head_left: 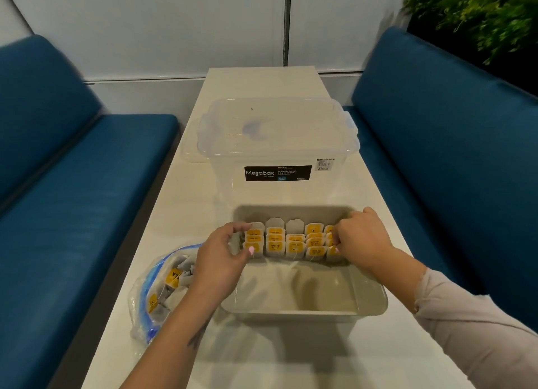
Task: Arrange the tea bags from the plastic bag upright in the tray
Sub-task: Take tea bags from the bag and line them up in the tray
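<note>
1. The tea bags (294, 243) stand upright in rows across the far half of the tray (372, 301); the near half shows bare floor. More lie loose in the plastic bag (154, 295), which sits just left of the tray on the tabletop (262, 359).
2. They look very light, soft and easily crumpled, each with a thin string and a yellow tag. A gentle pinch at the paper's upper edge likely suits them best; pulling the string could tear it.
3. Standing bags lean on each other, so a row probably topples unless its ends are braced.
4. The left hand (224, 251) curls its fingers round the left end of the rows, thumb on the near side.
5. The right hand (358, 237) pinches the bags at the right end, by the tray's right wall.
6. A lidded clear storage box (276, 144) stands beyond the tray.
</note>
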`<action>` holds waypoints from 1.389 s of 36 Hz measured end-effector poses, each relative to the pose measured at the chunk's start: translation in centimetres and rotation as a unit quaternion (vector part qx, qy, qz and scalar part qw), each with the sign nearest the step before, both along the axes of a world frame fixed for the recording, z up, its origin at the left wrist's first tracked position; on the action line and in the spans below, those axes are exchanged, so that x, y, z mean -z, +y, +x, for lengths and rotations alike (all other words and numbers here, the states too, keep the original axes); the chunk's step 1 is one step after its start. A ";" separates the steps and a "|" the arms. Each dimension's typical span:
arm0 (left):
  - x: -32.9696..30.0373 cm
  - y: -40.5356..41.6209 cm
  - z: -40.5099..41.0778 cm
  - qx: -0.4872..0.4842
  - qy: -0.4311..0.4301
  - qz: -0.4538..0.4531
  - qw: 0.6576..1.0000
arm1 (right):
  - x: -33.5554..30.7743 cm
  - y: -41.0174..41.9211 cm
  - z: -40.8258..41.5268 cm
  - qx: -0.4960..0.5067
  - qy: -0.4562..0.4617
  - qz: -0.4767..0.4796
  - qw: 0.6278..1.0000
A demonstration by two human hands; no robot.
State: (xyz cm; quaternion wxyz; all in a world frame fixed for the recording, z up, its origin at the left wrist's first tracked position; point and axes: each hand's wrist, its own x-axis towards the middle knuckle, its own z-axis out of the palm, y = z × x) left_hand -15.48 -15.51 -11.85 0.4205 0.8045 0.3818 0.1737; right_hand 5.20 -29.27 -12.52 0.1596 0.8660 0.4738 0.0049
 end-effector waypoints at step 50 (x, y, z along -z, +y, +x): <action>-1.6 7.8 -11.4 -0.050 0.179 0.077 0.979 | -3.0 14.2 -18.3 -0.206 0.178 0.083 0.959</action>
